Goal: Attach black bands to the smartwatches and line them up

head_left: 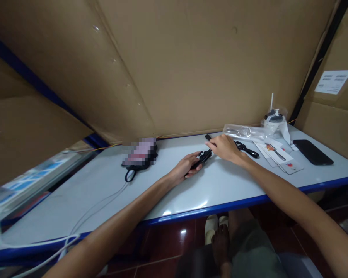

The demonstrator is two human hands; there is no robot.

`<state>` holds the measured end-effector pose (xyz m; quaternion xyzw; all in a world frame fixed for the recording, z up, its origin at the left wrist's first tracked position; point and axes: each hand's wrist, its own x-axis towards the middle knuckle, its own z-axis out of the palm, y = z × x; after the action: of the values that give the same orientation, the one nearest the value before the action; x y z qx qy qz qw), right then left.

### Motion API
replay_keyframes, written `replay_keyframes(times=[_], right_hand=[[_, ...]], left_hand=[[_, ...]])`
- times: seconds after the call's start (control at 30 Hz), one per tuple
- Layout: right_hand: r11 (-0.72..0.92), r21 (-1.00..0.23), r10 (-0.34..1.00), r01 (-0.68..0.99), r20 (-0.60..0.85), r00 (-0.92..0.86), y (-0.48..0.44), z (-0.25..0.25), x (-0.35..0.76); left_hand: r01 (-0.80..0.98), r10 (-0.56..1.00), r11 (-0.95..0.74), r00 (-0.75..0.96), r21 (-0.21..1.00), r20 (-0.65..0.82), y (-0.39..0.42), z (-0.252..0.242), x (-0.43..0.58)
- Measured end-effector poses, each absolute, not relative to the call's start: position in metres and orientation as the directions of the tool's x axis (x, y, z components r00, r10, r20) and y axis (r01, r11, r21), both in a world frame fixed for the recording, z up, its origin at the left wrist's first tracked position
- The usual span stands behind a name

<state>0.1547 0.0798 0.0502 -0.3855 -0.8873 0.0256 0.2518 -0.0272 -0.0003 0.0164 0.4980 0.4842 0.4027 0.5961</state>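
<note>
Your left hand [185, 167] grips 1 black tool [204, 156], your right hand [226, 146] a dark handle [208, 137]; work looks unfinished

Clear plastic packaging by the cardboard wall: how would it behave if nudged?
The clear plastic packaging looks thin-walled, so probably light and easily dented. It would likely slide readily on the smooth, glossy tabletop. Lying low and flat, it seems unlikely to tip.
</note>
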Motion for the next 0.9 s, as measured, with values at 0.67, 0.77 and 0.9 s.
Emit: replay_keyframes(times=[0.67, 0.77, 0.9], right_hand=[[0.525, -0.519, 0.843, 0.674, 0.207, -0.497, 0.087, 0.057, 0.156], [0.372, -0.741, 0.793, 0.559, -0.060, -0.606, 0.092, 0.054, 0.156], [0.181, -0.904, 0.722, 0.387, -0.145, -0.676, 0.092, 0.043, 0.151]], left_hand=[[-0.032, 0.989, 0.118, 0.089, 0.993, -0.114, -0.003, 0.011, -0.023], [-0.053, 0.997, 0.060, 0.055, 0.997, -0.057, -0.005, 0.009, -0.021], [-0.027, 0.998, 0.032, 0.047, 0.999, -0.030, -0.007, 0.008, -0.020]])
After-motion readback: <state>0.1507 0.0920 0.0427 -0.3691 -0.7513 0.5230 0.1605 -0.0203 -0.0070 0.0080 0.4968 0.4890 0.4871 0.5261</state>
